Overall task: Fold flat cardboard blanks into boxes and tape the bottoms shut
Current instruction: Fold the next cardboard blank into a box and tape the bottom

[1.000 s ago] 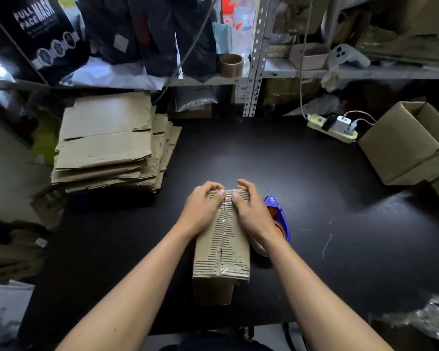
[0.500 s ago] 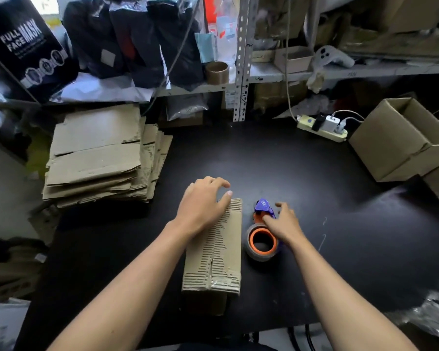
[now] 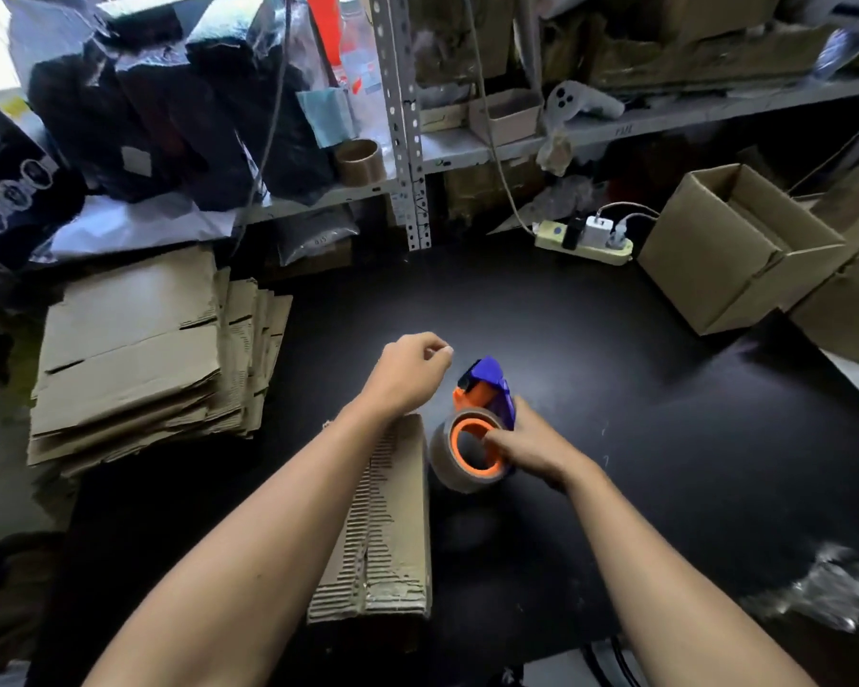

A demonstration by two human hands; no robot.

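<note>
A black worktable (image 3: 616,438) sits under cluttered metal shelving, with a stack of flat cardboard blanks (image 3: 140,359) at its left edge and finished open boxes (image 3: 735,245) at its right. The folded box (image 3: 383,528) lies bottom-up near the front edge, its two flaps meeting along a centre seam that carries no tape yet.

A second ago both hands pressed those flaps closed. Now the right hand (image 3: 531,446) has gone to the tape dispenser (image 3: 477,428) just beside the box and grips it, thumb hooked into the orange core and fingers wrapped round the far side of the roll. The left hand (image 3: 407,379) has lifted off the cardboard and hovers beyond the box's far end, fingers loosely curled and holding nothing (thumb and forefinger close together, as if ready to catch a tape end).

So folding looks finished for this box and taping is about to begin. With neither hand holding them down, the flaps may spring up; the left hand will probably need to steady them while the tape goes on.
</note>
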